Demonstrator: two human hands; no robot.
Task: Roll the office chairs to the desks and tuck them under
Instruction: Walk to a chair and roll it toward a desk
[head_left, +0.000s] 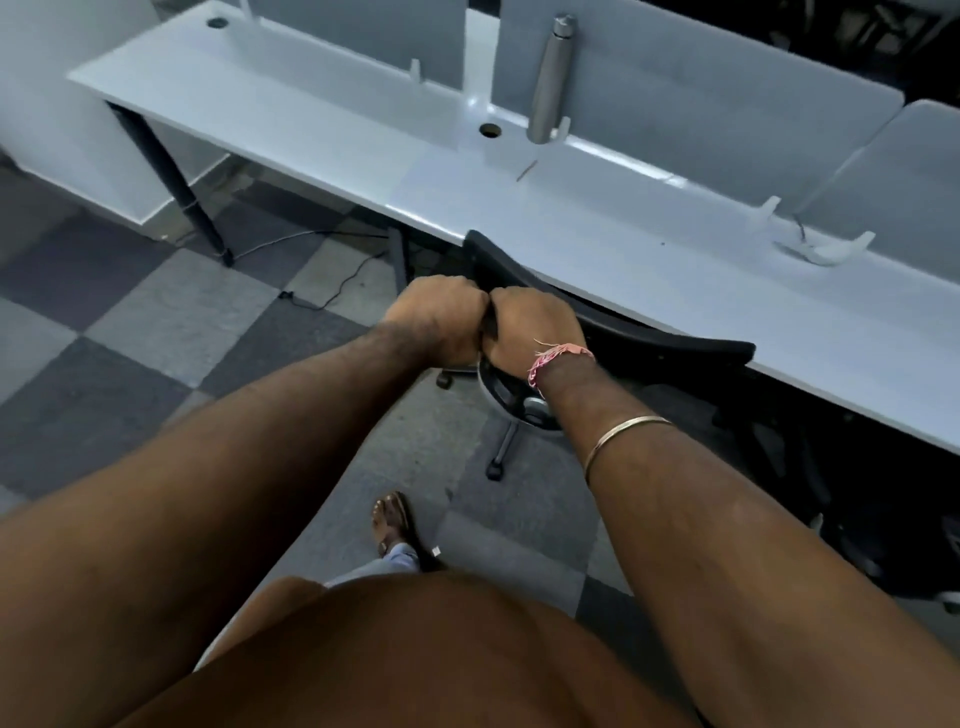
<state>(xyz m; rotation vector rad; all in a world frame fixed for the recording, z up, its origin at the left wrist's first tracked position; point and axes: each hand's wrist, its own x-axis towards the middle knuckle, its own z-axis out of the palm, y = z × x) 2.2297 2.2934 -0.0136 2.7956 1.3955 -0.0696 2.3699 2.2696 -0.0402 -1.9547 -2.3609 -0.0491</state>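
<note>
A black office chair (649, 332) stands at the front edge of a long white desk (597, 228), its curved backrest top touching or nearly touching the desk edge. Its seat is hidden under the desk; part of the wheeled base (501, 447) shows on the floor. My left hand (441, 317) and my right hand (530, 327) grip the top of the backrest side by side, fingers curled over it, knuckles touching.
Grey divider panels (701, 104) run along the desk's back, with a steel bottle (550, 78) upright beside one. A black desk leg (171, 176) and cables (332, 291) lie at the left on the checkered carpet. Another dark chair (857, 519) sits under the desk at right. My sandalled foot (392, 519) is below.
</note>
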